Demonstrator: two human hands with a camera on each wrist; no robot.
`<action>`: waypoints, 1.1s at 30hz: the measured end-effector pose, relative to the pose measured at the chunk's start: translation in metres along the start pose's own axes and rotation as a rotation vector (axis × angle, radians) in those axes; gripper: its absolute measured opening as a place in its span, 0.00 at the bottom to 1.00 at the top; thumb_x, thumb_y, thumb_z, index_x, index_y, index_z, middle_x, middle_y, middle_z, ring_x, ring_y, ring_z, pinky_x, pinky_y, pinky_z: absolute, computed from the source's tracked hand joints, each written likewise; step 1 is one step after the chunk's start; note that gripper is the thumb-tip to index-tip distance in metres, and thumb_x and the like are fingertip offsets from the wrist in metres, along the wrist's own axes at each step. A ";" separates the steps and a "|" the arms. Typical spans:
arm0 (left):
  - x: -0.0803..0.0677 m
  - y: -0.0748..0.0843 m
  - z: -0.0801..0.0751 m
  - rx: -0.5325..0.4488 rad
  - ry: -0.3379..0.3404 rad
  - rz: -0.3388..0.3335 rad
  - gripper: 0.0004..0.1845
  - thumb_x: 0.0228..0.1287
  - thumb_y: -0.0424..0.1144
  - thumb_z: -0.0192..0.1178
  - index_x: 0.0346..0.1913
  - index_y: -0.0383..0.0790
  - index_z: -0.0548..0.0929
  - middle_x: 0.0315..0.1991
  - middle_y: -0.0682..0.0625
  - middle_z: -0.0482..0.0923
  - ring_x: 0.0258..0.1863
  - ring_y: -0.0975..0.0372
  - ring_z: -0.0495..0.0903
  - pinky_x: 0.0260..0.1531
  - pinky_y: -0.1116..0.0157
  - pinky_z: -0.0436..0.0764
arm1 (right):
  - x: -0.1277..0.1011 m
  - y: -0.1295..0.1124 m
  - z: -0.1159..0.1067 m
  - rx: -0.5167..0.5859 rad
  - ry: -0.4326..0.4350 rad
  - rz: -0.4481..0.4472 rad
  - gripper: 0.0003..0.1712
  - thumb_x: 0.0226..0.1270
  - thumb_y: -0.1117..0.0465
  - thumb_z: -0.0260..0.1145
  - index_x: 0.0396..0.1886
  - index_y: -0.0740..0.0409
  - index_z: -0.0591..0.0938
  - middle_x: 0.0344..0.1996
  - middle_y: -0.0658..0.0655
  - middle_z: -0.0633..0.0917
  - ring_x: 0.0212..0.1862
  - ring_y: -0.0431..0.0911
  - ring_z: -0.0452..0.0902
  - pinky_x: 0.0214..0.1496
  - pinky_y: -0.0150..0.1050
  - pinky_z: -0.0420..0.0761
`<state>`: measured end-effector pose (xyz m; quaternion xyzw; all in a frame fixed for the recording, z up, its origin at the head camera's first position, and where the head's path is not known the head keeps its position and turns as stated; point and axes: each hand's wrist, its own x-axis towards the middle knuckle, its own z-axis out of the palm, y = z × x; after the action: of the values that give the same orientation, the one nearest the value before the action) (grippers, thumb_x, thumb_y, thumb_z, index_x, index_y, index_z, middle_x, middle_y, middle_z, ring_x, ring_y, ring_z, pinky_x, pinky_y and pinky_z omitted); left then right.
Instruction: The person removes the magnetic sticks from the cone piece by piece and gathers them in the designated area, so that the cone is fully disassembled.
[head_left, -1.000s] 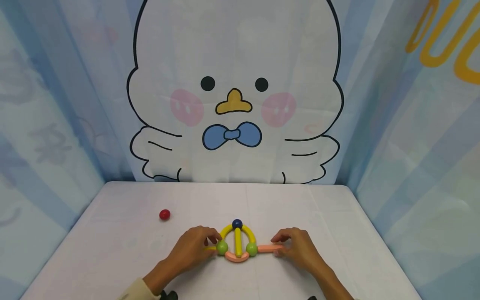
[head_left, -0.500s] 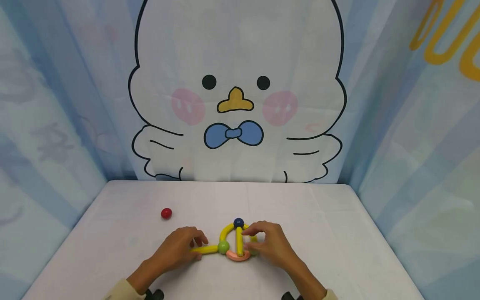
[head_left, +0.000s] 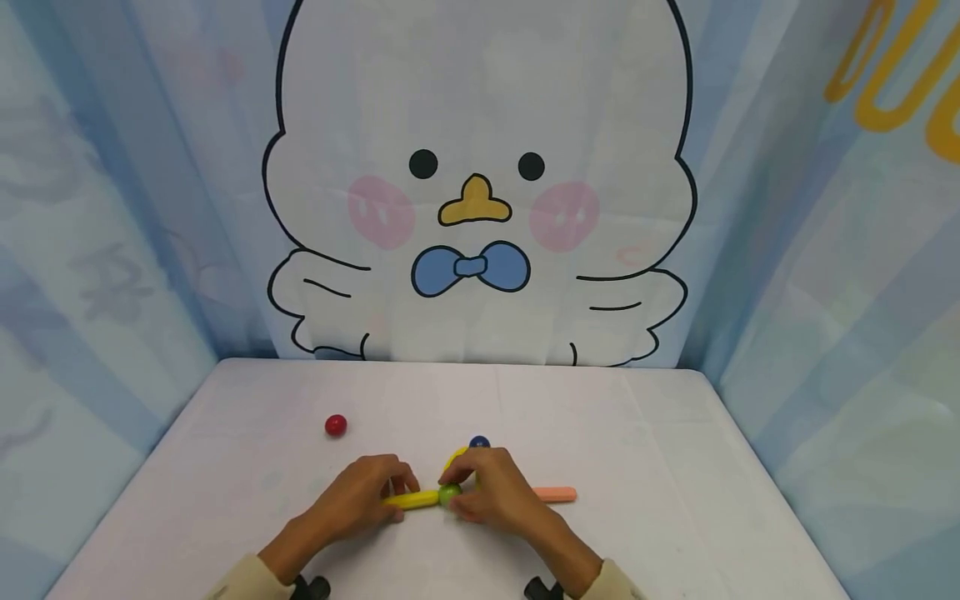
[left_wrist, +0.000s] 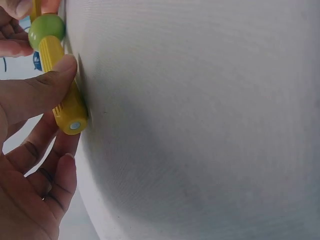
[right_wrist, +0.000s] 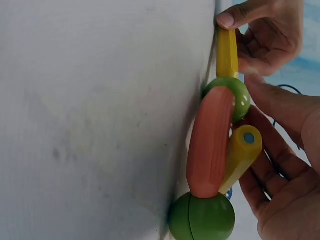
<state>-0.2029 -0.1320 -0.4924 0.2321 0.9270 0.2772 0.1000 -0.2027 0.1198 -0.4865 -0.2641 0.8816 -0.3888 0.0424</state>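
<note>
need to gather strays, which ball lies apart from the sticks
The red ball, alone beyond the left hand; the blue ball and both green balls sit against sticks.

Curved coral stick [right_wrist: 210,142] and one green ball [right_wrist: 202,217] hidden behind the right hand [head_left: 491,492] in the head view, dark blue ball [head_left: 479,441] partly covered (only its top shows), yellow lettering [head_left: 894,112] cut off at right, bird drawing [head_left: 477,200] cropped above

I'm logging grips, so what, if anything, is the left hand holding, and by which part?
The left hand pinches a yellow stick partway between its free end and the green ball.
</note>
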 end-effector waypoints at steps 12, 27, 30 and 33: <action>0.000 -0.005 0.003 -0.047 0.005 -0.017 0.16 0.55 0.32 0.81 0.40 0.55 0.89 0.34 0.62 0.80 0.35 0.64 0.75 0.38 0.68 0.76 | 0.003 0.001 0.006 -0.075 0.014 0.006 0.11 0.57 0.68 0.83 0.34 0.50 0.92 0.35 0.41 0.90 0.42 0.31 0.84 0.52 0.34 0.85; -0.022 -0.017 -0.024 -0.073 0.108 -0.084 0.17 0.52 0.32 0.82 0.42 0.54 0.90 0.33 0.61 0.80 0.34 0.64 0.75 0.38 0.70 0.79 | 0.002 0.002 0.006 -0.059 0.040 0.005 0.11 0.55 0.69 0.84 0.33 0.50 0.92 0.35 0.41 0.90 0.42 0.31 0.84 0.51 0.33 0.85; -0.026 -0.022 -0.030 -0.072 0.131 -0.117 0.17 0.52 0.32 0.82 0.42 0.54 0.90 0.34 0.60 0.81 0.35 0.64 0.76 0.38 0.69 0.80 | 0.001 0.002 0.006 -0.055 0.040 0.009 0.11 0.55 0.69 0.84 0.33 0.49 0.92 0.35 0.41 0.90 0.42 0.31 0.84 0.51 0.33 0.84; -0.030 -0.028 -0.035 -0.073 0.147 -0.154 0.17 0.52 0.32 0.82 0.42 0.53 0.90 0.34 0.59 0.82 0.35 0.64 0.76 0.39 0.68 0.80 | 0.001 0.002 0.006 -0.049 0.043 0.012 0.11 0.55 0.69 0.84 0.33 0.49 0.92 0.35 0.41 0.90 0.42 0.31 0.84 0.51 0.33 0.84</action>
<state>-0.1983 -0.1839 -0.4772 0.1357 0.9362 0.3184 0.0611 -0.2025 0.1165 -0.4916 -0.2513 0.8933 -0.3722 0.0194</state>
